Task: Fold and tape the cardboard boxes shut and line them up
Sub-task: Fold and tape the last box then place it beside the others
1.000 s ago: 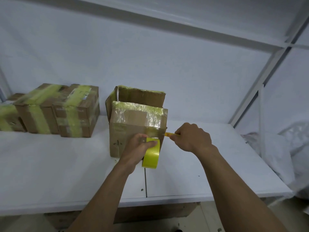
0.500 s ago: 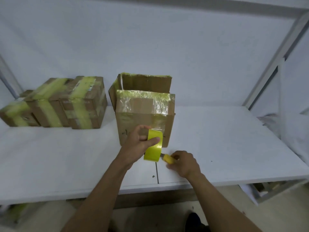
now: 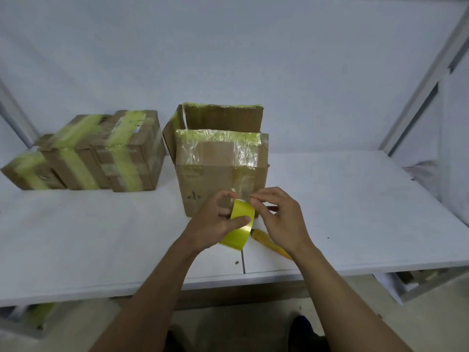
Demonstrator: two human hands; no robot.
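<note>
Several taped boxes (image 3: 101, 153) L; open box (image 3: 220, 174) ctr.

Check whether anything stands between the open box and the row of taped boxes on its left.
Nothing visible lies on the table between them; only the left flap of the open box leans toward the nearest taped box. The knife and tape are in front, off that path.
</note>
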